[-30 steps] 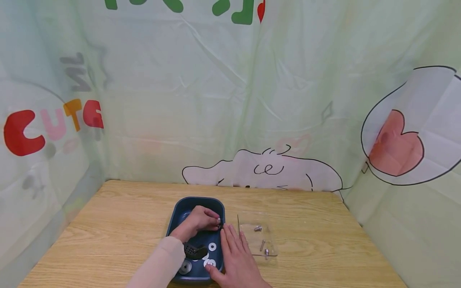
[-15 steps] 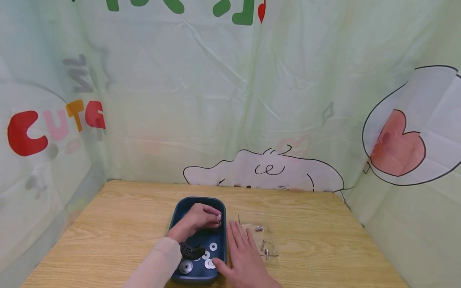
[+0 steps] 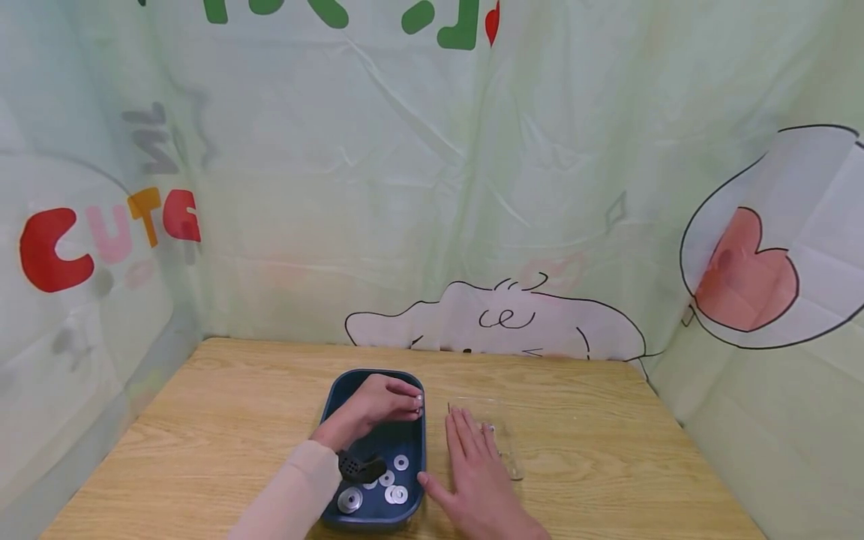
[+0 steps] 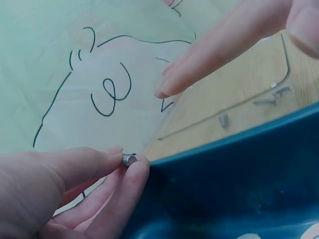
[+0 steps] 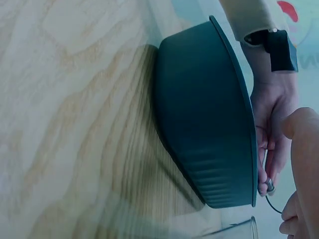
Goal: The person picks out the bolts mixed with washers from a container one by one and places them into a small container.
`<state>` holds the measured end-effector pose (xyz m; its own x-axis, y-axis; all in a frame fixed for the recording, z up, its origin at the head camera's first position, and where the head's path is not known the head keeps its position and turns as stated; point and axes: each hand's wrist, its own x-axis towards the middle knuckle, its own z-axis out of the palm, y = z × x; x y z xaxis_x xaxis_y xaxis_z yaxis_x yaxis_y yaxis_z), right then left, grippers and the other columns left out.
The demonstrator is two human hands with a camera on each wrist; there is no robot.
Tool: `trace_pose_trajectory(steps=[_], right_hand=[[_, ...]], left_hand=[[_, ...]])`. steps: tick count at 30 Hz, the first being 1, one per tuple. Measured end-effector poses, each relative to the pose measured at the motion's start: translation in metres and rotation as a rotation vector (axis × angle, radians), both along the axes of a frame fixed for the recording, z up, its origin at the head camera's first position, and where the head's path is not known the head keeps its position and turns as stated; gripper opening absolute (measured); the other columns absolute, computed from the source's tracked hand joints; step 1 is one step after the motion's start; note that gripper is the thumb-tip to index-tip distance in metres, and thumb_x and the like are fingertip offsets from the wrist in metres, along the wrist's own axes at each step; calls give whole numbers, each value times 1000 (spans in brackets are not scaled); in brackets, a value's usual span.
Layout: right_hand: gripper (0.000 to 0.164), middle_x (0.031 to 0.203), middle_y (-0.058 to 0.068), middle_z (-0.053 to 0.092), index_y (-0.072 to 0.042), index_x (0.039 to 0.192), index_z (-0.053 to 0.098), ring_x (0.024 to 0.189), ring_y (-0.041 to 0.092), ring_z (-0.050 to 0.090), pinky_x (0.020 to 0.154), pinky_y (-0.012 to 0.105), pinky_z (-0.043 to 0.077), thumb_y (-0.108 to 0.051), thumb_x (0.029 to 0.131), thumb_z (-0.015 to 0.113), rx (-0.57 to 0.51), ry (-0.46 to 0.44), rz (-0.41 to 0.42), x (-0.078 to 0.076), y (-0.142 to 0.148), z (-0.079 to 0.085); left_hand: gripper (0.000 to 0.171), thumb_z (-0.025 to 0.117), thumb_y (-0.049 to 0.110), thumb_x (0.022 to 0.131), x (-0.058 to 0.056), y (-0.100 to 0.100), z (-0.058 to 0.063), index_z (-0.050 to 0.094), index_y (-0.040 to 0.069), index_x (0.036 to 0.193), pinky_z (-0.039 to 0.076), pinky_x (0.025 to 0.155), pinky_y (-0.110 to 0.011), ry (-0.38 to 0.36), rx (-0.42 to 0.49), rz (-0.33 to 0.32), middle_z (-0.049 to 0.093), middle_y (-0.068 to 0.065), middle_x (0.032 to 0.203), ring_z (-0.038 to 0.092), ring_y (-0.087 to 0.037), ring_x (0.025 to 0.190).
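Note:
Over the right rim of a dark blue bin point(image 3: 388, 444), my left hand point(image 3: 381, 399) pinches a small metal bolt between thumb and fingers. In the left wrist view the bolt point(image 4: 129, 160) shows its threaded end; the rest is hidden by the fingertips. My right hand point(image 3: 478, 469) has its fingers stretched out, with the thumb beside the bin's right wall. Its fingers lie over a shallow clear plastic box point(image 3: 514, 454), and I cannot tell whether they touch it. Several bolts point(image 4: 223, 121) lie in that box, partly hidden from the head view by the right hand.
Several flat metal washers point(image 3: 401, 462) and a larger round disc point(image 3: 349, 499) lie in the near part of the bin. A black wrist device point(image 3: 361, 469) is worn on the left wrist. The wooden table point(image 3: 607, 442) meets a printed curtain point(image 3: 418, 225) at the back.
My left hand has risen slightly and moved right with the bolt, from inside the bin to its right rim. The right hand has left the bin's edge and moved right over the clear box.

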<state>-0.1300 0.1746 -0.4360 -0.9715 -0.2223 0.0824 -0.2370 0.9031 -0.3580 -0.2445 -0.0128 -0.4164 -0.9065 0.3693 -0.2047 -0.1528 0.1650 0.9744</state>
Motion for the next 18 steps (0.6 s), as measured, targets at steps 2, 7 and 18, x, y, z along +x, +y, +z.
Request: trace_pose_trajectory(steps=[2, 7, 18], right_hand=[[95, 165, 16, 18, -2, 155, 26, 154, 35, 13, 124, 62, 11, -67, 91, 51, 4, 24, -3, 0, 3, 1], [92, 164, 17, 22, 1, 154, 28, 154, 35, 15, 123, 62, 14, -62, 92, 53, 34, 101, -30, 1, 10, 1], [95, 163, 18, 23, 2, 153, 29, 154, 36, 15, 123, 61, 14, -68, 92, 50, 71, 150, -93, 0, 29, 0]], left_hand=[[28, 72, 14, 90, 0, 2, 2, 71, 2, 115, 61, 82, -30, 2, 13, -10, 75, -14, 104, 75, -20, 89], [29, 71, 15, 91, 1, 8, 6, 69, 1, 116, 61, 82, -30, 11, 35, -35, 73, -18, 108, 75, -21, 90], [23, 69, 10, 92, 2, 25, 12, 71, 0, 112, 62, 83, -32, 18, 74, -64, 73, -18, 105, 74, -20, 89]])
